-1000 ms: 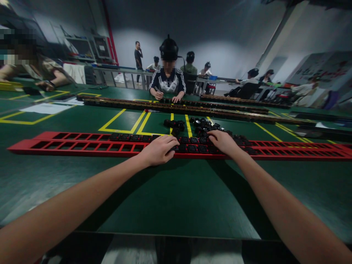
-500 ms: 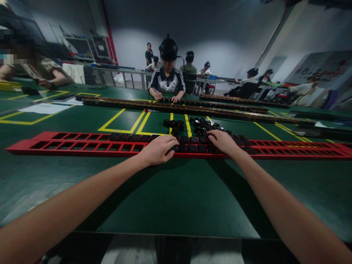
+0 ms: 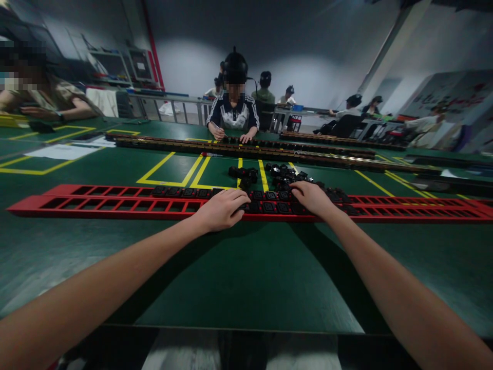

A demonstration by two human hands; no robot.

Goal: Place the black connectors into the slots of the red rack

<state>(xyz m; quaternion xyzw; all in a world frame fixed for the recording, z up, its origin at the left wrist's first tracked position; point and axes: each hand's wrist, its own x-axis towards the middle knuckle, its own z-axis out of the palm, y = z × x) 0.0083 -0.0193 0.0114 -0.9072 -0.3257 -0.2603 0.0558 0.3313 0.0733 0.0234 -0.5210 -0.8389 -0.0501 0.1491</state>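
Observation:
Two long red slotted rails (image 3: pixel 177 206) lie side by side across the green table, with square black power sockets (image 3: pixel 270 195) seated in their middle slots. My left hand (image 3: pixel 223 209) rests on the near rail, its fingers curled together and the tips against a black socket (image 3: pixel 243 206). Over the far rail, my right hand (image 3: pixel 311 198) is closed with fingertips bent down among the sockets. Whatever lies under those right fingertips is hidden. Just behind the rails is a pile of loose black sockets (image 3: pixel 285 174), beside the right hand.
A smaller cluster of black parts (image 3: pixel 242 173) lies left of the pile. Long dark strips (image 3: pixel 262 150) cross the table farther back, with a co-worker (image 3: pixel 233 113) seated behind them. White paper (image 3: pixel 61 150) and yellow tape lines (image 3: pixel 165 183) mark the tabletop. Another person (image 3: pixel 50 97) sits at left.
My hands and the red rails stay practically in place. The person at far left has shifted a hand leftward, and the co-worker opposite has moved slightly.

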